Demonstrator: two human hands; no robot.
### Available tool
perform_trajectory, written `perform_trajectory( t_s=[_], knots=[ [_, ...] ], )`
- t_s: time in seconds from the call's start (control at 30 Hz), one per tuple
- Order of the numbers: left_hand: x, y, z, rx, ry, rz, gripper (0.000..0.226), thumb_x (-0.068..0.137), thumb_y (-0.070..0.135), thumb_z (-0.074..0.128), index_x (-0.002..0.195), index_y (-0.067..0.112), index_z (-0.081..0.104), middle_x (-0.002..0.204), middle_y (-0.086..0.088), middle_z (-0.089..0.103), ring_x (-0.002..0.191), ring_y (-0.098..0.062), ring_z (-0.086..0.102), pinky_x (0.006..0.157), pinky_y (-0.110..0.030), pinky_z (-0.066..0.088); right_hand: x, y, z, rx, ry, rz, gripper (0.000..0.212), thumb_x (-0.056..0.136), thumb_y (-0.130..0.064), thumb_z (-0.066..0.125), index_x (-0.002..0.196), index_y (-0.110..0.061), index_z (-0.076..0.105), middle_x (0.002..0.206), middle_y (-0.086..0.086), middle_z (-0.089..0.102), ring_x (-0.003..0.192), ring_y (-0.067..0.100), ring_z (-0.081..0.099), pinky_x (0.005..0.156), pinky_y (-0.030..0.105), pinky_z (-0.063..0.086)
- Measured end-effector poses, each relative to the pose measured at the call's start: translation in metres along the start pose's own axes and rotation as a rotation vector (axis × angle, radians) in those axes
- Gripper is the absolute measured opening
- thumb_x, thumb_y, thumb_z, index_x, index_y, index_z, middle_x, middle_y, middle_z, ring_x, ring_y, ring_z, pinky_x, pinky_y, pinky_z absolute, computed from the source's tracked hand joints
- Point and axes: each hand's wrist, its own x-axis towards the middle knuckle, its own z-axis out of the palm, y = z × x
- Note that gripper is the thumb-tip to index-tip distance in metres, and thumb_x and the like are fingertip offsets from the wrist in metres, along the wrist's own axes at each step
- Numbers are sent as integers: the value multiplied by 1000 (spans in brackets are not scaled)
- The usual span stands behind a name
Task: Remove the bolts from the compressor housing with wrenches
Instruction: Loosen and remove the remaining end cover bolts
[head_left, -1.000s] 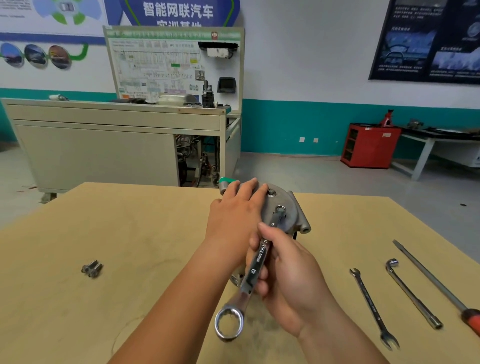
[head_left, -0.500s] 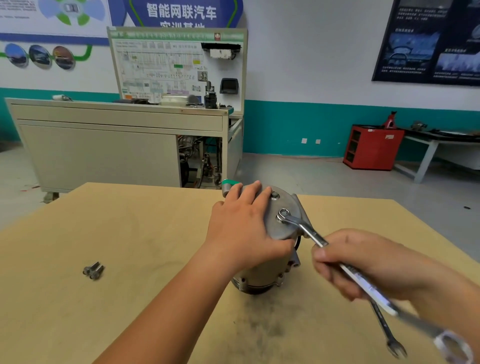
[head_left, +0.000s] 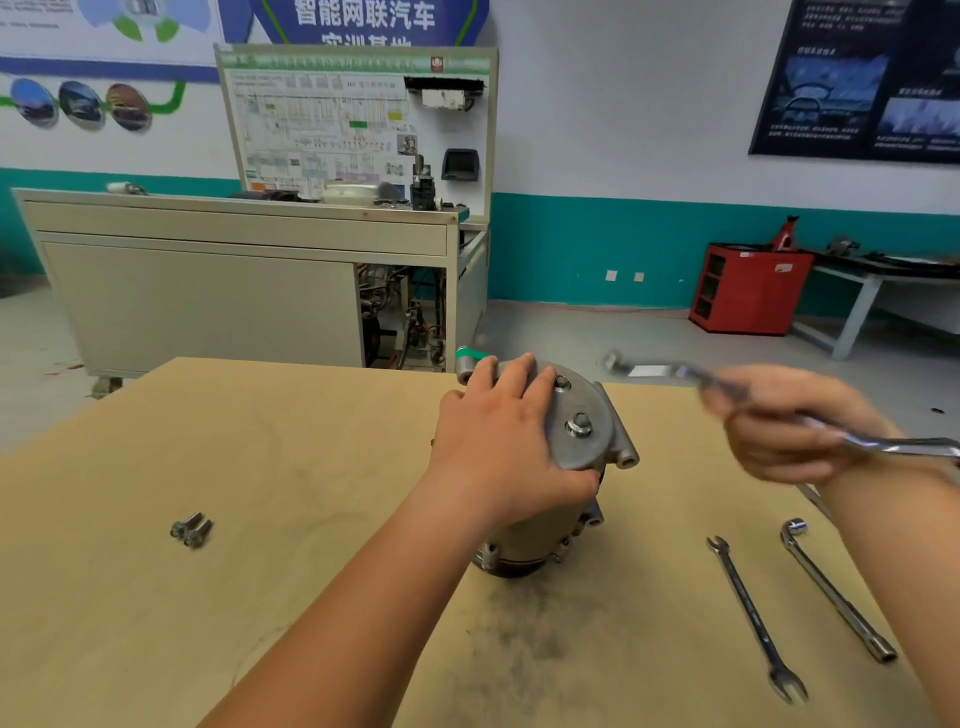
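Shiny wrench lifted off hex bolt; left hand presses round housing.

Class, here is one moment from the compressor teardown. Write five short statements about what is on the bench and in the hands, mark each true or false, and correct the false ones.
1. The left hand rests on top of the compressor housing. True.
2. The right hand has its wrench seated on the housing's top plate. False: the wrench is in the air, right of the housing and clear of it.
3. Two loose bolts lie on the table left of the housing. True.
4. The housing's top plate has no bolt in it. False: a bolt stands in the plate.
5. Only one tool lies on the table right of the housing. False: an open-end wrench and a socket wrench lie there.
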Motion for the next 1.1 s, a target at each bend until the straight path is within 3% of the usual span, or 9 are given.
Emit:
perform_trajectory(
  t_s=[0.07, 0.17, 0.23, 0.3, 0.4, 0.47, 0.73, 0.97, 1.1],
  knots=[
    [-2, -1, 0, 6, -13, -17, 102, 60, 76, 28, 149, 27, 21, 155, 5, 19, 142, -25, 14, 103, -42, 34, -6, -8, 25, 72, 44, -191, 24, 99, -6, 33, 114, 7, 45, 44, -2, 27, 35, 9, 24, 38, 21, 28],
    [-2, -2, 0, 9, -15, -25, 100, 64, 79, 33, 149, 27, 20, 156, 5, 18, 143, -25, 14, 103, -42, 34, -9, 3, 54, 150, 140, -230, 23, 101, -16, 35, 108, -1, 50, 48, 5, 32, 36, 14, 30, 42, 23, 33],
    [-2, -2, 2, 12, -1, -29, 96, 71, 78, 41, 149, 27, 20, 156, 5, 18, 143, -25, 14, 104, -43, 34, -5, 33, 66, -142, 448, -135, 20, 90, -29, 56, 91, -10, 61, 45, 7, 38, 31, 14, 34, 41, 21, 39],
    [-3, -1, 2, 13, 6, -40, 97, 70, 80, 41, 149, 27, 20, 156, 4, 19, 143, -25, 14, 104, -43, 34, 6, 64, 83, -435, 667, -125, 22, 80, -34, 54, 77, -14, 62, 41, 7, 41, 24, 9, 27, 35, 19, 38],
    [-5, 1, 0, -6, -16, -66, 108, 59, 85, 25, 150, 27, 20, 156, 6, 17, 143, -24, 13, 104, -43, 32, 33, 92, 110, -252, 699, -147, 23, 77, -33, 47, 77, -11, 54, 42, 10, 46, 23, 10, 28, 37, 22, 30],
    [-5, -1, 0, -9, -19, -65, 103, 64, 84, 28, 150, 27, 18, 157, 6, 15, 143, -23, 12, 104, -42, 32, 45, 101, 115, -162, 724, -183, 25, 73, -33, 48, 79, -8, 47, 45, 12, 51, 23, 14, 34, 35, 22, 28],
    [-4, -5, -1, 70, -34, -31, 74, 84, 48, 26, 152, 26, 7, 159, 4, 7, 144, -24, 9, 104, -41, 35, 80, 91, 118, 36, 804, -332, 32, 68, -33, 49, 88, -8, 45, 48, 9, 55, 23, 9, 36, 45, 29, 26],
    [-1, -6, 5, 57, -22, -43, 65, 96, 41, 36, 152, 27, 6, 159, 4, 6, 144, -25, 8, 103, -41, 35, 90, 88, 118, 176, 808, -319, 20, 97, -20, 38, 88, -6, 48, 44, 9, 49, 22, 7, 31, 36, 21, 41],
    [-1, -2, 2, 67, -47, -62, 77, 77, 45, 15, 152, 26, 7, 159, 4, 7, 144, -25, 8, 102, -42, 34, 85, 88, 121, 201, 824, -361, 20, 95, -21, 39, 84, -10, 50, 46, 10, 55, 24, 9, 37, 39, 21, 41]
  ],
)
